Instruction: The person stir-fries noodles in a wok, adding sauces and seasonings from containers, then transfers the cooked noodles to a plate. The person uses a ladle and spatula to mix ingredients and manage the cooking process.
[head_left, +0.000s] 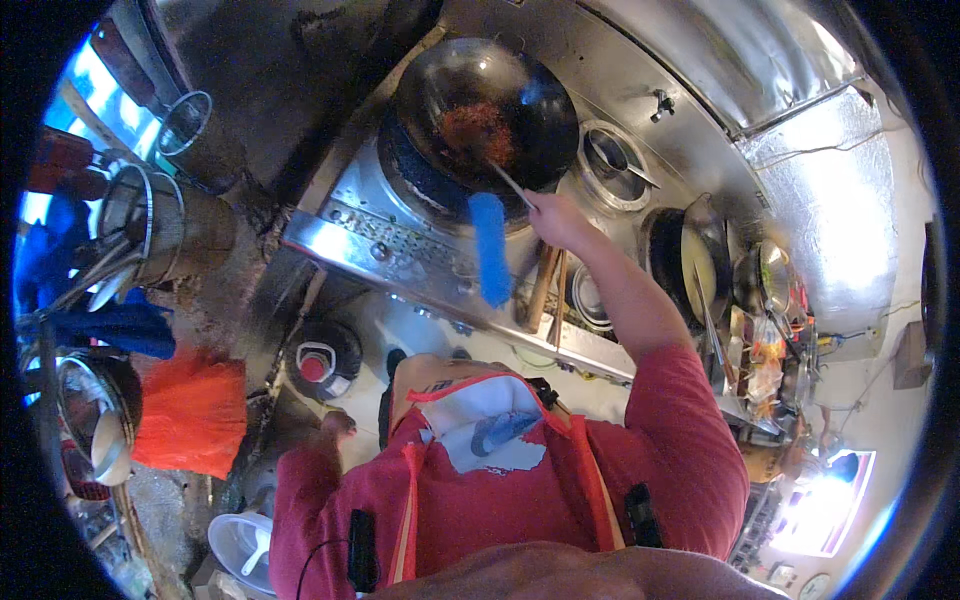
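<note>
My right hand (561, 219) grips the metal handle of a cooking utensil (513, 184), which reaches down into a dark wok (544, 112). The utensil's far end is hidden among reddish-brown food (475, 133) in the wok's bottom. Below the wok's near rim, a blue wrapped handle (490, 247) sticks out toward me; neither hand is on it. My left hand (341, 426) hangs low by my side, close to a dark round container with a red cap (312, 366). Its fingers are small and partly hidden, and nothing can be made out in them.
The wok sits over a burner on a steel stove (390, 251). To its right stand a metal pot (619, 169), a pan of yellowish liquid (697, 274) and wooden handles (551, 292). At left are a large strainer-like bucket (161, 225), an orange-red bag (191, 412) and a clear plastic tub (232, 544).
</note>
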